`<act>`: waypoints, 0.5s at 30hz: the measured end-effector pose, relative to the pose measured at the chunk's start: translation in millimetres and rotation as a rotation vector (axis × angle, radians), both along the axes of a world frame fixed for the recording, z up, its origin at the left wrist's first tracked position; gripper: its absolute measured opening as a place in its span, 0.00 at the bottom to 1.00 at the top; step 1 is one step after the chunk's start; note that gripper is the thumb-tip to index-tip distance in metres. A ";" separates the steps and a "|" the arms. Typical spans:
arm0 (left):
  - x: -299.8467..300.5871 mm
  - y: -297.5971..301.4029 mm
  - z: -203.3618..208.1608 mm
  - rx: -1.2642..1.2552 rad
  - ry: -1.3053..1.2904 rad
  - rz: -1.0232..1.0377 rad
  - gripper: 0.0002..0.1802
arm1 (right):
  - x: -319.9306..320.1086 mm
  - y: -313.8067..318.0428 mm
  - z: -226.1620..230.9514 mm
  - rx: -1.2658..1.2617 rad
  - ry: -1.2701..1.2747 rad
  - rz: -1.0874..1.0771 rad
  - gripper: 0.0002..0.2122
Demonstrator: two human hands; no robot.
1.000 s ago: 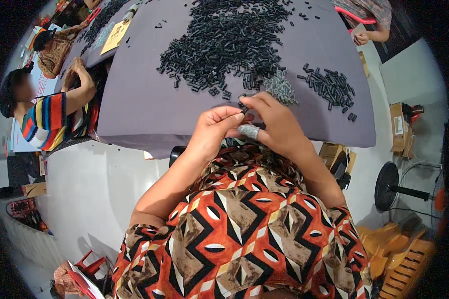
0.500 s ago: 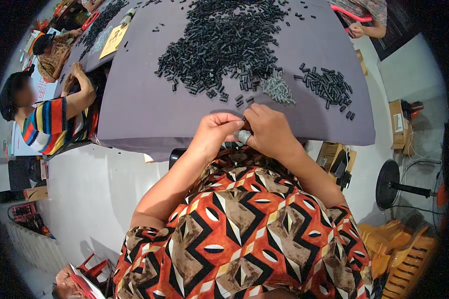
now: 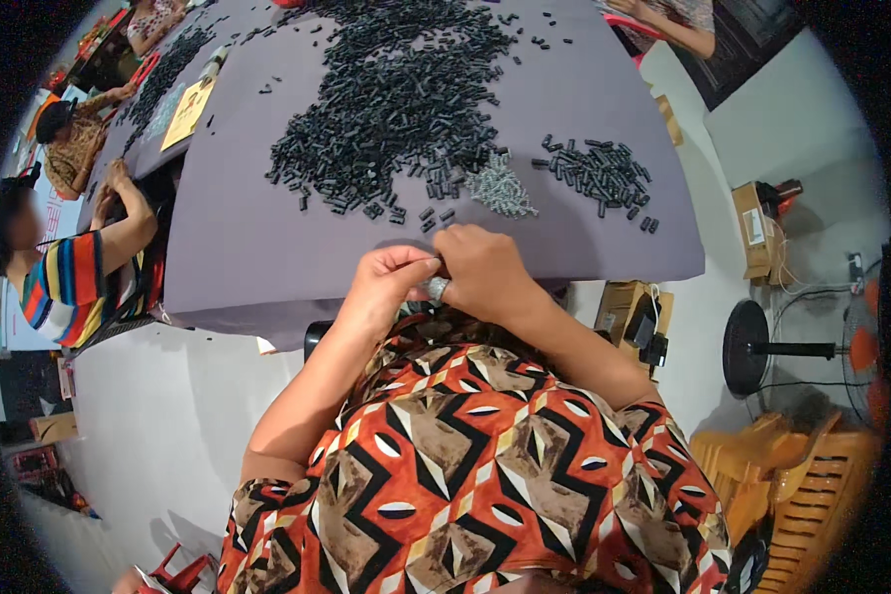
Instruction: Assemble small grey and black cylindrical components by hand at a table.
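Here we are at the near edge of the worktop (image 3: 238, 243), under its grey cloth, and both hands come together right there! The left hand (image 3: 376, 285) has thumb and forefinger drawn in tight, meeting the right hand (image 3: 485, 272), whose fingers curl down. We can't tell what either set of fingers grasps, if anything; the right hand's bulk hides it. A silvery wrap (image 3: 434, 288) shows right where the two hands meet.

Straight up at 12 o'clock from the hands, just beyond them, we spot a few loose black tubes (image 3: 447, 216). Between 11 and 12 spreads the big heap of black tubes (image 3: 386, 119), and what a heap it is! Swing to 1 o'clock: a small pile of pale, shiny pieces (image 3: 501, 188), near the right hand. At 2 o'clock sits a smaller black pile (image 3: 599, 176), apart from the big one.

Out at 9 o'clock, we have a person in a striped top (image 3: 74, 282); at 10, a yellow sheet (image 3: 188, 114); at 4, orange chairs (image 3: 822, 505).
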State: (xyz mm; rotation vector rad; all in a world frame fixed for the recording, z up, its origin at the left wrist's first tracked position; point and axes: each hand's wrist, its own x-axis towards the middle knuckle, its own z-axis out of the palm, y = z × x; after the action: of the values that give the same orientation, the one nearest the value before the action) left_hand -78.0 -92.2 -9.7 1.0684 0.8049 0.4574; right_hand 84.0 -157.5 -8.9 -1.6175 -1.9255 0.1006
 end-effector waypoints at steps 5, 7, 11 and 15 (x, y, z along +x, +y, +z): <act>2.8 -4.8 7.2 -0.001 0.029 0.037 0.04 | -1.8 -2.5 7.7 -0.015 0.033 -0.038 0.16; 4.1 -4.1 7.3 -0.019 -0.002 0.048 0.04 | -2.7 -1.8 2.5 0.001 0.021 -0.054 0.17; 3.8 -2.6 5.2 0.028 0.030 0.064 0.05 | -2.7 -0.9 -4.8 0.000 -0.010 -0.033 0.16; -0.1 0.0 1.7 -0.005 0.043 0.068 0.03 | -5.1 -0.8 -6.8 0.003 -0.020 0.025 0.17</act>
State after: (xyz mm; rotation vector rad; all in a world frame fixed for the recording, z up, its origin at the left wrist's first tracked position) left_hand -78.1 -92.2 -8.0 1.0521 0.8820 0.4911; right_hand 78.8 -158.2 -15.7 -1.5983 -1.9606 0.0928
